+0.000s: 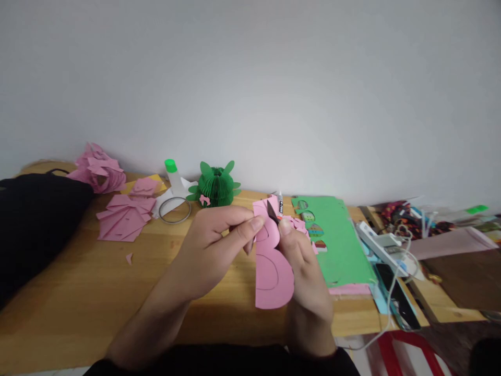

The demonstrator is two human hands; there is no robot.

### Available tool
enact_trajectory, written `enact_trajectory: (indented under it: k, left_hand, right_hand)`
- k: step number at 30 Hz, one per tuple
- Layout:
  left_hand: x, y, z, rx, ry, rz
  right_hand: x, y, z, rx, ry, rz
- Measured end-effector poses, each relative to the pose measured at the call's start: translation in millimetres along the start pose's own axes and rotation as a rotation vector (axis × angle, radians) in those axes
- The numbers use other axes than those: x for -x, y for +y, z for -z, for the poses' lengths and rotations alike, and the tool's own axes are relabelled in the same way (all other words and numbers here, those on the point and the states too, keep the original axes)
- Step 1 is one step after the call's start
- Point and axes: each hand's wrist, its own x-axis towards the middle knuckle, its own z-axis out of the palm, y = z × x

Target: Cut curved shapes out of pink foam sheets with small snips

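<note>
Dark sleeves (345,362) front pink paper (284,284), a wooden table (58,324) and grey wall (250,94).

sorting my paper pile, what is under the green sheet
Pink paper pokes out along the near edge of the green sheet. The rest is covered, so I can't tell whether the light blue paper beside it reaches underneath.

Pink paper (272,295) at centre bears thin dark curved lines; the pleated ball (217,190) to its upper left is dark green. Right of centre the sheet (340,245) is bright green, far left the fabric (35,224) black, lower left the table (70,313) yellow-brown and wood-grained.
</note>
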Motion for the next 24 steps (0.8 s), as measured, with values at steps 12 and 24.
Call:
enact_trajectory:
  k: [12, 24]
  left_hand:
    - [-0.1, -5.6, 1.1, 0.097, -0.02, 0.016]
    - [0.0, -4.4, -0.8, 0.113, 0.015, 0.011]
  right_hand:
    - [0.7, 0.7, 2.7, 0.015, -0.007, 0.019]
    - [2.7, 0.6, 0.8, 0.047, 0.025, 0.079]
